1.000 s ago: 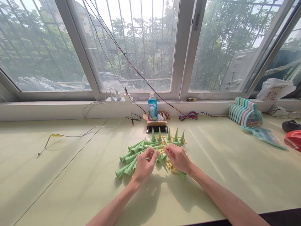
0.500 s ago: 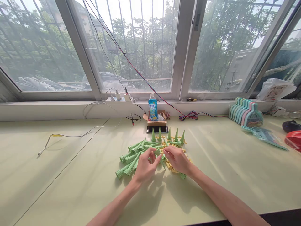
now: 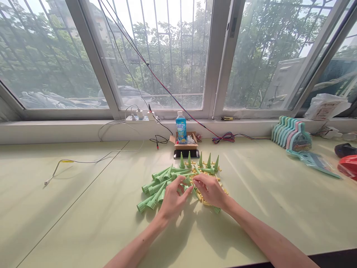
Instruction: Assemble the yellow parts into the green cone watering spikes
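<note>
A heap of green plastic cone spikes (image 3: 158, 182) lies on the pale green table (image 3: 83, 208), mixed with small yellow pieces (image 3: 202, 197). Several spikes stand upright (image 3: 199, 160) behind the heap. My left hand (image 3: 173, 201) pinches a green spike (image 3: 187, 181) by its wide end, fingers closed on it. My right hand (image 3: 212, 190) meets it from the right, fingertips pinched at the same spike; a small yellow piece may be between them, too small to tell.
Behind the heap lie a black phone (image 3: 186, 153), a small cardboard box (image 3: 184, 143) and a blue bottle (image 3: 180, 128). Cables (image 3: 92, 160) trail at the left. Coloured plastic parts (image 3: 291, 132) and a red object (image 3: 348, 165) sit at the right.
The spike in my left hand pointed down and right; now it is drawn up between both hands' fingertips. Both hands have closed in slightly over the heap.
</note>
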The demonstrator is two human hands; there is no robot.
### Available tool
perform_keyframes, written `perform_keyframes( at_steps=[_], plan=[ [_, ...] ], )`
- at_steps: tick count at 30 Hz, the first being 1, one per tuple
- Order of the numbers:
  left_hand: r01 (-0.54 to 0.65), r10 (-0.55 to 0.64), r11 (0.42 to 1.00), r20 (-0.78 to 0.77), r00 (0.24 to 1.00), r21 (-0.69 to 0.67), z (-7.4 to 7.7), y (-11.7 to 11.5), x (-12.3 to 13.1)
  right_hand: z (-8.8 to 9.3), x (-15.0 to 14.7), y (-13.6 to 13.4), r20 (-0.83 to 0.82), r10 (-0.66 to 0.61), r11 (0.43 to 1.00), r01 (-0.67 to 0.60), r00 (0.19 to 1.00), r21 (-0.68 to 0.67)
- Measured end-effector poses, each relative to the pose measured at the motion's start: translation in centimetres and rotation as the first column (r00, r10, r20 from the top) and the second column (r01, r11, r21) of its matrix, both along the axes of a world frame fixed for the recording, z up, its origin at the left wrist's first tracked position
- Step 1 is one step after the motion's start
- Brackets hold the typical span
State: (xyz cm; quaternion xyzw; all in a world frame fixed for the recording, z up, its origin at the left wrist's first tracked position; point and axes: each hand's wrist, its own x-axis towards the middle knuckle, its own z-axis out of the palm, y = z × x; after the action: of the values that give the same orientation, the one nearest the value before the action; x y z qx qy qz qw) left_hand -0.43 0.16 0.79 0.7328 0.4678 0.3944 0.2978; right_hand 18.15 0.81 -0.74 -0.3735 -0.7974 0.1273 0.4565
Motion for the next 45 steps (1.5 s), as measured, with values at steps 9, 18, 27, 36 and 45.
perform_keyframes(
  at_steps=[9,18,27,36,45],
  plan=[
    [0.029,-0.029,1.0,0.163,0.986,0.003,0.05,0.04,0.07,0.2,-0.08,-0.1,-0.026,-0.001,1.0,0.001,1.0,-0.005],
    [0.099,-0.049,0.983,0.296,0.954,-0.154,0.17,-0.18,0.27,0.23,-0.15,-0.02,-0.038,0.029,1.0,-0.029,0.999,0.009],
    [0.119,-0.021,0.961,0.364,0.931,-0.249,0.54,-0.22,0.26,0.01,-0.18,-0.09,-0.074,0.039,0.999,-0.041,0.996,-0.029],
    [0.132,-0.029,0.96,0.383,0.923,-0.246,0.14,0.01,0.21,0.09,-0.21,-0.09,-0.05,0.048,0.998,-0.05,0.998,-0.028],
    [0.13,-0.058,0.969,0.322,0.945,-0.208,-0.01,-0.18,0.0,-0.19,-0.07,0.12,-0.028,0.033,0.999,-0.034,0.999,-0.038]
  ],
)
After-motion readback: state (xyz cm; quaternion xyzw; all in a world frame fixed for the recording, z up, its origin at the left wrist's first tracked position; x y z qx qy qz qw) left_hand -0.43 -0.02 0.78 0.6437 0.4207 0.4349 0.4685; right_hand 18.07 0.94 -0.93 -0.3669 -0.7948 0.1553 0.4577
